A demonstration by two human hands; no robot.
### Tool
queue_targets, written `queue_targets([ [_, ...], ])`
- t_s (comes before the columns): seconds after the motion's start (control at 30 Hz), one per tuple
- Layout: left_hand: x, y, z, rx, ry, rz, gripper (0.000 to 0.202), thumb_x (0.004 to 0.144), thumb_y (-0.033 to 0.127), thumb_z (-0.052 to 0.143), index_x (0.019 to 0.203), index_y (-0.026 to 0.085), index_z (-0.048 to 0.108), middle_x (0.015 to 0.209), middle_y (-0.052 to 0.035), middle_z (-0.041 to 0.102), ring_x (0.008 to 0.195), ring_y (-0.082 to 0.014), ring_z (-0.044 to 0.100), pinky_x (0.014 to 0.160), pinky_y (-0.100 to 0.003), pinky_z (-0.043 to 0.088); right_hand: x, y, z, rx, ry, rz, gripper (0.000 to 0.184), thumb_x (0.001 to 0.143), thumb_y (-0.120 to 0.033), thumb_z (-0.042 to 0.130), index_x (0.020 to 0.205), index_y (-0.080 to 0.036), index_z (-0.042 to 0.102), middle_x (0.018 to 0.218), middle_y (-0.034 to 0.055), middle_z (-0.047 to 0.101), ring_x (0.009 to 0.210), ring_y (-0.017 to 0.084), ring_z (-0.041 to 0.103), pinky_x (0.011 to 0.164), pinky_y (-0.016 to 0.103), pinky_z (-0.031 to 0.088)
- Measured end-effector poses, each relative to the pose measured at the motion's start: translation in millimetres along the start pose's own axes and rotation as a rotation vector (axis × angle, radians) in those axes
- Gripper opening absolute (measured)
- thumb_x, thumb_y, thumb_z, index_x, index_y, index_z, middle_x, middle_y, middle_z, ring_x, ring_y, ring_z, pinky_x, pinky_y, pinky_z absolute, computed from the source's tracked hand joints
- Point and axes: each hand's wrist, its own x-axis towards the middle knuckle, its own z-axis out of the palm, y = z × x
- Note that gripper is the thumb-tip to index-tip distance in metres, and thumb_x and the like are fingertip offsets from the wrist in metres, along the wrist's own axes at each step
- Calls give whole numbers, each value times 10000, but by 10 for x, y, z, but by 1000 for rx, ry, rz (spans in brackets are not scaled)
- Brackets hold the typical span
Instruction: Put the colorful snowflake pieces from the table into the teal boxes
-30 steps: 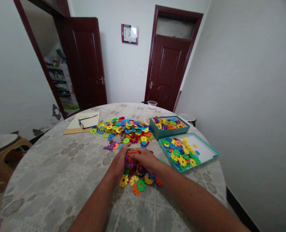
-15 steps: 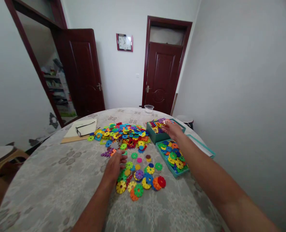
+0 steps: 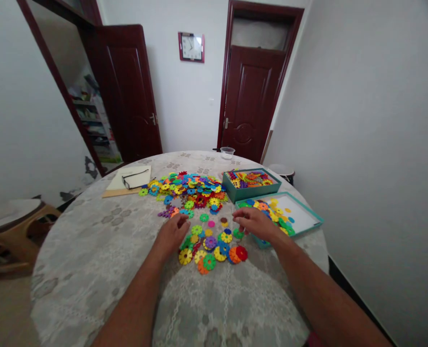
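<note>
A small heap of coloured plastic snowflake discs (image 3: pixel 214 248) lies on the round table in front of me. My left hand (image 3: pixel 172 233) rests at the heap's left edge, fingers loosely curled, thumb out, holding nothing I can see. My right hand (image 3: pixel 255 224) hovers at the heap's right edge, by the near corner of the teal lid (image 3: pixel 307 224), fingers stretched toward the discs and empty. A larger spread of discs (image 3: pixel 188 190) lies farther back. A teal box (image 3: pixel 252 184) full of discs stands behind the lid.
The table (image 3: pixel 98 250) carries a pale lace cloth. Glasses (image 3: pixel 134 178) lie on a notebook at the back left. A clear plastic cup (image 3: pixel 227 153) stands at the far edge. A wooden stool (image 3: pixel 15 236) is left of the table. Two dark doors stand behind.
My right hand left the shared cluster, reached out to the teal box, and has come back to the right edge of the near heap. The left hand stayed by the heap.
</note>
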Motion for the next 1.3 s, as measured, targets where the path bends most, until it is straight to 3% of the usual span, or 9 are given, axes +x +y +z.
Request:
queue_targets([
  [0.1, -50, -7, -102, 97, -124, 17, 450, 833, 483, 606, 1137, 170, 715, 1028, -98, 744, 954, -267, 687, 871, -377, 530, -244, -71, -7, -394, -184, -114, 263, 875, -266, 643, 1112, -209, 741, 1061, 61, 765, 922, 207, 709, 802, 304, 544],
  [0.2, -107, -15, -224, 144, -281, 4, 582, 791, 544, 678, 1233, 166, 690, 1132, -123, 725, 1003, -278, 688, 887, -374, 537, -420, -92, -16, -630, -265, -105, 399, 837, -274, 697, 1230, -209, 706, 1241, 105, 718, 1120, 263, 671, 957, 354, 498],
  [0.33, -195, -5, -335, 270, -495, 2, 777, 679, 527, 819, 1363, 212, 631, 1252, -123, 688, 1120, -301, 673, 989, -384, 513, -582, -37, 65, -755, -315, -21, 561, 779, -287, 768, 1320, -199, 650, 1302, 143, 664, 1130, 284, 650, 957, 352, 476],
  [0.47, -267, 87, -299, 412, -583, 29, 872, 638, 489, 865, 1430, 264, 576, 1399, -121, 602, 1267, -330, 607, 1063, -396, 482, -595, 38, 189, -751, -301, -62, 351, 841, -259, 706, 1184, -187, 682, 1186, 126, 668, 1044, 247, 638, 893, 313, 455],
  [0.6, -299, 169, -166, 530, -578, 44, 923, 614, 477, 876, 1455, 295, 541, 1430, -133, 552, 1284, -349, 587, 1053, -405, 488, -465, 65, 314, -770, -268, -100, 246, 858, -292, 704, 1082, -193, 678, 1069, 92, 670, 929, 212, 623, 800, 277, 425],
  [0.7, -303, 165, -82, 540, -538, 74, 828, 651, 485, 856, 1403, 292, 567, 1360, -121, 583, 1198, -319, 627, 1001, -373, 504, -306, 51, 437, -780, -246, -150, 243, 871, -311, 704, 1081, -193, 672, 1054, 92, 671, 927, 214, 625, 794, 277, 422],
  [0.9, -295, 124, -41, 511, -457, 120, 610, 772, 457, 788, 1323, 266, 608, 1254, -107, 639, 1109, -296, 650, 918, -352, 498, -26, 127, 693, -654, -125, -262, 275, 916, -282, 655, 1169, -175, 663, 1214, 133, 662, 1170, 250, 620, 979, 317, 448],
  [1.1, -275, 97, -67, 423, -424, 138, 492, 792, 357, 742, 1265, 252, 657, 1176, -113, 672, 1043, -302, 651, 870, -354, 481, -102, 222, 725, -521, -6, -376, 284, 984, -311, 567, 1240, -204, 629, 1316, 144, 619, 1410, 266, 480, 1163, 415, 388],
  [1.3, -279, 158, -29, 447, -376, 145, 372, 800, 290, 662, 1166, 230, 682, 1153, -130, 684, 1037, -307, 657, 862, -362, 478, -230, 82, 835, -529, -63, -456, 249, 998, -319, 571, 1219, -222, 630, 1273, 131, 631, 1221, 263, 586, 1064, 400, 484],
])
